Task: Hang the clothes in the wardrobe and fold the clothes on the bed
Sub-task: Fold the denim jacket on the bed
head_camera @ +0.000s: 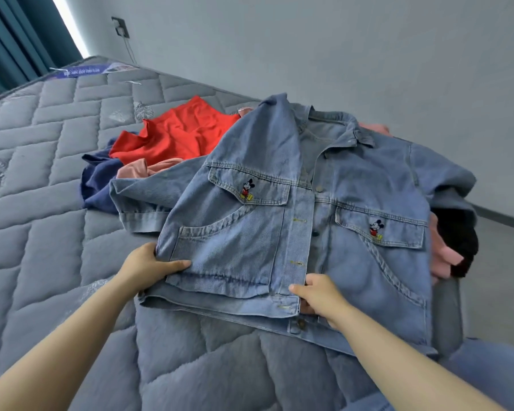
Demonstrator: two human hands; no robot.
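Grey quilted bed fills most of the view, and the denim jacket lies spread on it, front up, near its right side, with the collar pointing away from the person and the hem towards them.

The front panel on the person's left overlaps the other along the button strip. Its lower edge sits a little higher than the back hem beneath it. Each chest pocket flap carries a small embroidered cartoon mouse, and the short sleeve on the left lies flat out to the side.

The left hand grips the outer lower corner of that left panel, thumb on top of the cloth and the fingers curled beneath it. The right hand grips the lower corner at the button strip, thumb laid on the hem and the fingers curled round the edge. Both bare forearms reach in from the bottom of the view.

Behind the jacket on the left a red garment lies crumpled, with a navy garment and a pink garment partly under the sleeve. At the jacket's right edge more pink cloth and a black garment stick out from below it.

Beyond the bed stands a plain grey wall with a socket and a cord hanging from it, and a teal curtain hangs in the upper left corner.
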